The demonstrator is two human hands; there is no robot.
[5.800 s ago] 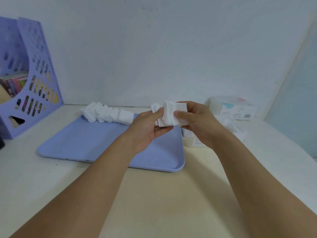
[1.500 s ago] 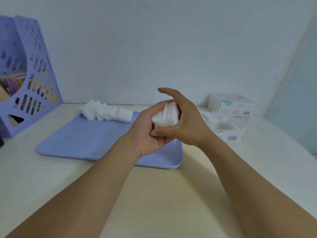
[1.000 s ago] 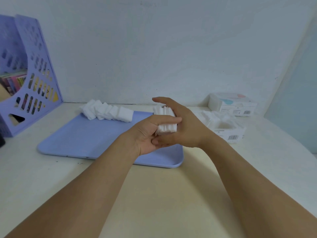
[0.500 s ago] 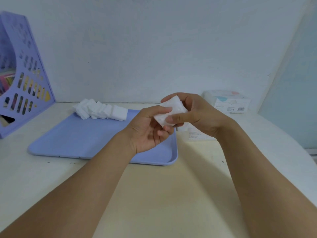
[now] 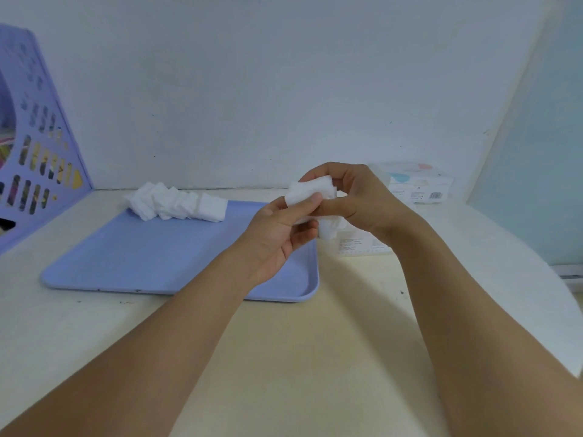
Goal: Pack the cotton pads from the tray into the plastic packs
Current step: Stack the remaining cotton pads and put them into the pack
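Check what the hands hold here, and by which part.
Both hands, left and right, pinch a small stack of white square cotton pads by its edges.

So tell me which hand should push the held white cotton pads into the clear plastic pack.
Right hand: it grips the white cotton pads and hangs directly over the clear plastic pack. The left hand is over the blue tray.

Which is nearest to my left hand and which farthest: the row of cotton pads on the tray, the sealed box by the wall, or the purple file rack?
1. Row of cotton pads, on the tray's far edge, left of the left hand.
2. Sealed box, far right by the wall.
3. Purple file rack, far left.
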